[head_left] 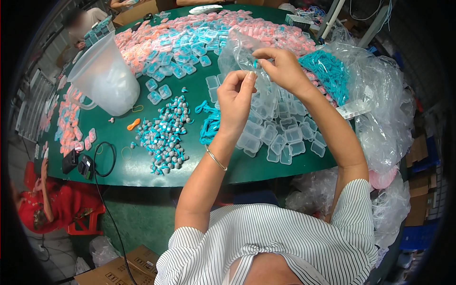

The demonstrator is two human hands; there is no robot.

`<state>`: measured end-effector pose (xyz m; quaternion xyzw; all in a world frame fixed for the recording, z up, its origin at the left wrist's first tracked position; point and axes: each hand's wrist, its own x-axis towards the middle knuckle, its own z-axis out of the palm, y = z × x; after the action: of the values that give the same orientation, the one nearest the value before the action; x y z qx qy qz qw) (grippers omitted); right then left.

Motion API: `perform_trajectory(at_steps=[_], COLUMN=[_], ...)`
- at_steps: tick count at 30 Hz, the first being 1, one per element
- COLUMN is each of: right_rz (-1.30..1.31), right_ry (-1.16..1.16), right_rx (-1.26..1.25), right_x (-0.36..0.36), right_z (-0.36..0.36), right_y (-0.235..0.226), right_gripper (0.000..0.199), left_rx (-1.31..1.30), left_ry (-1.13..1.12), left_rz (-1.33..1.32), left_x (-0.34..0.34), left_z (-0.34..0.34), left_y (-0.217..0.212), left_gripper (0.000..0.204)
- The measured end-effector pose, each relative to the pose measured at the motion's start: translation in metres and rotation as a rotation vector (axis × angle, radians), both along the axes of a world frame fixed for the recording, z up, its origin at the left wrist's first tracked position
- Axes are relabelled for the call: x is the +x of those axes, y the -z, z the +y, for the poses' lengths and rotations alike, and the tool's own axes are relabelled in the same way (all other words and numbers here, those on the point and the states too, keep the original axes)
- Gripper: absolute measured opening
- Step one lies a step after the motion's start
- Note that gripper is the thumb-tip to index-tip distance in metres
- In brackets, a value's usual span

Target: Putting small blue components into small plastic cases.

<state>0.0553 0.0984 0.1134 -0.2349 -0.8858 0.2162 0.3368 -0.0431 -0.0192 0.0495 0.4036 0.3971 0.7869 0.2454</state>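
Both hands are raised close together over the table, in front of a clear plastic bag [233, 51]. My right hand [284, 70] pinches a small teal piece [256, 63], too small to name surely. Just below and to its left, my left hand [236, 97] is closed with thumb and forefinger pressed together; what they hold, if anything, is hidden. Beneath the hands lie small clear plastic cases [294, 134]. A bundle of teal cord [209, 128] rests left of my left wrist. Further left spreads a pile of grey-and-teal plugs [164, 135].
Filled cases with pink and teal contents [190, 40] cover the far table. A translucent jug [105, 78] stands left, near an orange cord [133, 124] and a black cable [97, 178]. More teal cord [325, 71] and crumpled plastic bags [384, 109] lie right. Other people sit around the table.
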Motion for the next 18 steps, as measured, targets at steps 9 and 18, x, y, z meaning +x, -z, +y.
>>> perform_trajectory(at_steps=[9, 18], right_rz=[0.115, 0.084], right_ry=[-0.074, -0.276], right_rx=[-0.184, 0.134], right_x=[0.052, -0.003], right_z=[0.011, 0.034], right_y=[0.003, 0.11], right_gripper=[0.038, 0.078], left_rx=[-0.001, 0.044], left_ry=[0.011, 0.121], left_rz=[-0.063, -0.071], left_x=[-0.018, -0.023], left_z=[0.003, 0.023], left_y=[-0.005, -0.023], left_gripper=[0.017, 0.019])
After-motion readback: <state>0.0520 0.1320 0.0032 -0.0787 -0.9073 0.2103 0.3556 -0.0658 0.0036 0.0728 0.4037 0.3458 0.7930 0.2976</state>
